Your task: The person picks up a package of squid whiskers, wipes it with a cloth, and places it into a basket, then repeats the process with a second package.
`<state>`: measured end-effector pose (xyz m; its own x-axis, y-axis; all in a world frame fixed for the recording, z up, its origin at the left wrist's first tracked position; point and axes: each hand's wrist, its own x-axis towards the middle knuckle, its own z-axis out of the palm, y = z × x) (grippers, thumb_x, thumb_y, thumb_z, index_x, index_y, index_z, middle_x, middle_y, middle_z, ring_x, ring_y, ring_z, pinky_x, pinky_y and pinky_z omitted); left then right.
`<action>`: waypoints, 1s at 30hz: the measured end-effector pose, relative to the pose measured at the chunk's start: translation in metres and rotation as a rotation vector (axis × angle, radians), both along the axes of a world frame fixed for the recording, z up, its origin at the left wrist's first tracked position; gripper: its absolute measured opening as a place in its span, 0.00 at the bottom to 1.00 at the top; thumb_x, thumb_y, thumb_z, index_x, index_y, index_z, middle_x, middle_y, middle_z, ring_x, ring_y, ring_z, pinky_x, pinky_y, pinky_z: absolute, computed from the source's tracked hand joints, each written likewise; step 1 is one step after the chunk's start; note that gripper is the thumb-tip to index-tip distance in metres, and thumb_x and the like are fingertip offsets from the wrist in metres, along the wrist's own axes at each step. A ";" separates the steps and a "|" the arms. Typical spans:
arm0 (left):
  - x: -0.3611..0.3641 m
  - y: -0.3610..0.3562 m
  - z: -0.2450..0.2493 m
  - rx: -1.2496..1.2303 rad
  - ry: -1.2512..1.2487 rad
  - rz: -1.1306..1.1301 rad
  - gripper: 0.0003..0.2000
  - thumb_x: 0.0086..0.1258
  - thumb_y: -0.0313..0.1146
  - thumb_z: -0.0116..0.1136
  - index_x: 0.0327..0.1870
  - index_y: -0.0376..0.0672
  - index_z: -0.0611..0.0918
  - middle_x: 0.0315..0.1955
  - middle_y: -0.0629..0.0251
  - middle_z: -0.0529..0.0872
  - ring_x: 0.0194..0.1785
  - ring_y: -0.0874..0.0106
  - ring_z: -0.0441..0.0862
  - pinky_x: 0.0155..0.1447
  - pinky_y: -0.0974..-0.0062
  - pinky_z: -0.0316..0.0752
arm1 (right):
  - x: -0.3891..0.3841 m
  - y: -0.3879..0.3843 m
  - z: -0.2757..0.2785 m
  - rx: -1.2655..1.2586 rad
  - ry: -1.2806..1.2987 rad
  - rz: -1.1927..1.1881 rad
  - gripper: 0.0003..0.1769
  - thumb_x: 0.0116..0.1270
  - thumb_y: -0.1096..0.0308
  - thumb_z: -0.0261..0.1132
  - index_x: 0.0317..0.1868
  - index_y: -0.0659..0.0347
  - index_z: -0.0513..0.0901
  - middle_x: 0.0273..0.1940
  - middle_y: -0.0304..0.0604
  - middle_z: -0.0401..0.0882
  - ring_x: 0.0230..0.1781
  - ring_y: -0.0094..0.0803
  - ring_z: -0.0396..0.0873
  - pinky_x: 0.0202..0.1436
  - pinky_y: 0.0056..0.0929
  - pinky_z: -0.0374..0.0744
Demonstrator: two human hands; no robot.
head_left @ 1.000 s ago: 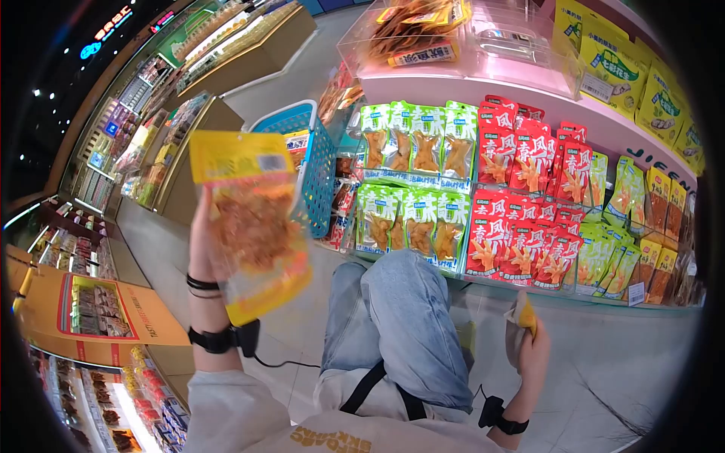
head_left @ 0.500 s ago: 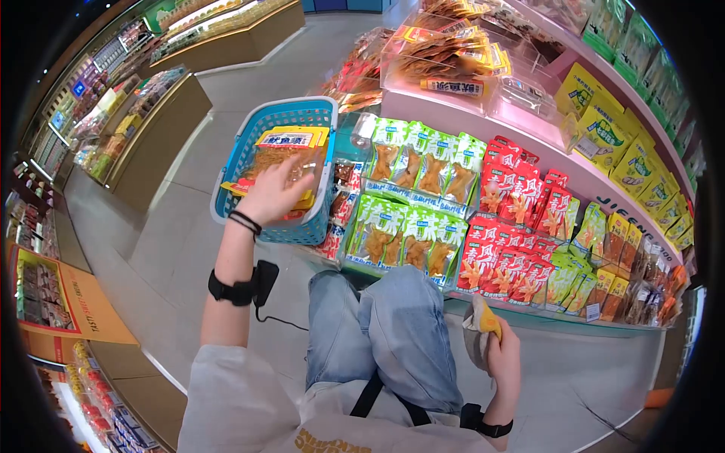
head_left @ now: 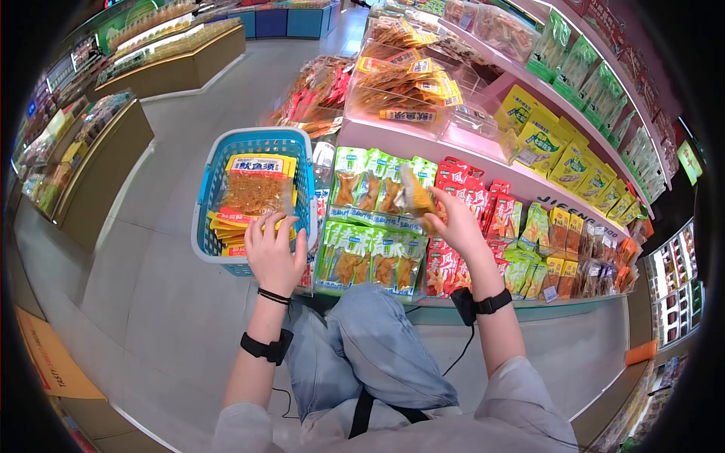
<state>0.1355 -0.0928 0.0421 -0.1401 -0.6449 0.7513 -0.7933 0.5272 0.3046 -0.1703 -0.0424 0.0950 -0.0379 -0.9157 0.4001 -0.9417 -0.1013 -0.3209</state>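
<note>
My left hand (head_left: 275,253) is at the near right corner of a blue plastic basket (head_left: 201,226), its fingers spread over the yellow packets (head_left: 229,226) inside. It is open. Behind those fingers lies a clear packet of dried squid strips (head_left: 257,192) with a yellow and white label. My right hand (head_left: 455,220) is raised over the snack display, closed on a folded grey-and-yellow cloth-like item (head_left: 416,195); blur hides its details. Beneath it stand rows of green snack packets (head_left: 370,253) and red snack packets (head_left: 444,268).
A pink stepped shelf (head_left: 423,134) rises behind the display, with heaped squid packets (head_left: 404,79) and yellow bags (head_left: 540,143). Grey tiled floor (head_left: 143,287) stretches left of the basket toward a brown counter (head_left: 113,166). My bent knees (head_left: 370,332) are against the display's front.
My right hand has risen from beside my knee to over the green packets, with the grey-and-yellow item. My left hand has drawn back from the squid packet toward the basket's near side.
</note>
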 end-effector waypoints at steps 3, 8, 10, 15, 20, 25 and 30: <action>0.001 0.000 -0.001 0.052 0.009 -0.018 0.08 0.56 0.35 0.55 0.35 0.45 0.79 0.39 0.65 0.77 0.50 0.62 0.70 0.58 0.61 0.61 | 0.008 -0.006 0.017 0.028 0.002 0.059 0.21 0.55 0.65 0.64 0.50 0.59 0.74 0.44 0.51 0.76 0.46 0.45 0.73 0.50 0.36 0.71; -0.001 -0.003 0.000 0.024 0.010 0.010 0.08 0.53 0.35 0.56 0.33 0.44 0.79 0.34 0.66 0.77 0.45 0.63 0.71 0.52 0.64 0.64 | -0.019 -0.022 0.042 -0.025 0.083 0.051 0.15 0.57 0.66 0.60 0.44 0.60 0.77 0.41 0.51 0.77 0.46 0.44 0.73 0.49 0.38 0.72; 0.000 -0.004 -0.001 0.021 0.008 0.022 0.08 0.53 0.35 0.57 0.33 0.45 0.79 0.34 0.66 0.77 0.45 0.63 0.72 0.51 0.64 0.64 | -0.030 -0.028 0.048 -0.060 0.105 0.021 0.13 0.57 0.66 0.59 0.43 0.61 0.78 0.41 0.50 0.78 0.45 0.44 0.74 0.49 0.38 0.72; -0.003 -0.004 0.001 0.024 0.008 0.032 0.09 0.50 0.32 0.58 0.32 0.44 0.77 0.33 0.65 0.77 0.43 0.63 0.73 0.47 0.67 0.66 | -0.045 -0.034 0.034 -0.035 -0.024 0.021 0.12 0.57 0.67 0.58 0.41 0.63 0.78 0.38 0.51 0.79 0.39 0.42 0.78 0.44 0.36 0.75; -0.006 -0.003 0.001 0.039 -0.015 0.032 0.09 0.48 0.30 0.57 0.32 0.43 0.77 0.32 0.64 0.78 0.42 0.63 0.73 0.45 0.67 0.67 | -0.047 -0.015 -0.004 0.097 -0.201 0.046 0.12 0.57 0.68 0.58 0.41 0.62 0.78 0.34 0.50 0.79 0.35 0.41 0.79 0.39 0.35 0.76; -0.004 0.001 0.005 0.062 -0.048 0.001 0.09 0.48 0.29 0.56 0.32 0.42 0.77 0.31 0.64 0.78 0.42 0.62 0.73 0.47 0.67 0.67 | -0.035 0.002 -0.051 0.145 -0.157 0.092 0.13 0.56 0.69 0.60 0.42 0.62 0.78 0.37 0.49 0.78 0.40 0.42 0.77 0.43 0.36 0.75; 0.007 0.016 0.002 -0.171 0.083 -0.017 0.13 0.53 0.26 0.53 0.41 0.40 0.74 0.50 0.54 0.70 0.58 0.58 0.64 0.61 0.64 0.57 | -0.005 0.003 -0.084 0.083 -0.076 0.240 0.15 0.54 0.71 0.61 0.43 0.62 0.76 0.51 0.50 0.71 0.54 0.45 0.66 0.56 0.38 0.68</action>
